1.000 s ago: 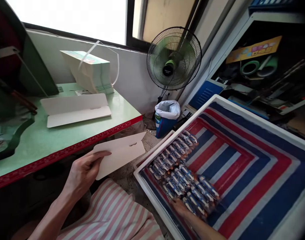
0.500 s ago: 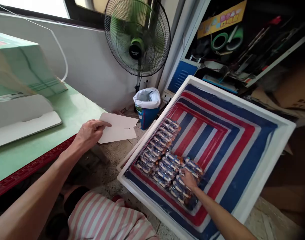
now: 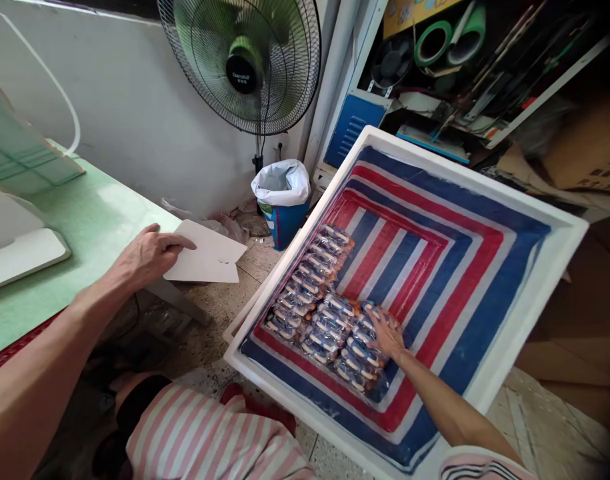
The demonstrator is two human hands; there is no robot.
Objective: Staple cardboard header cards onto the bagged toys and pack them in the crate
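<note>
My left hand [image 3: 142, 257] holds a flat white cardboard sleeve [image 3: 209, 257] by its near end, just off the edge of the green table [image 3: 99, 230]. My right hand [image 3: 387, 337] reaches into a big white foam box [image 3: 535, 293] lined with red, white and blue striped plastic sheeting [image 3: 435, 260]. Its fingers lie on several small packets in clear wrappers [image 3: 317, 303], which are laid in rows at the box's near left corner. Whether the fingers have closed on a packet is unclear.
A standing fan [image 3: 242, 63] and a small blue bin with a white liner [image 3: 282, 197] stand by the wall. More flat cardboard sleeves [image 3: 22, 250] and a strapped green bundle [image 3: 15, 153] lie on the table. Cluttered shelves [image 3: 459, 73] fill the right.
The view has swung right and down. My right hand moved up the rows of packets. My left hand carried the sleeve out to the left, level with the table edge.
</note>
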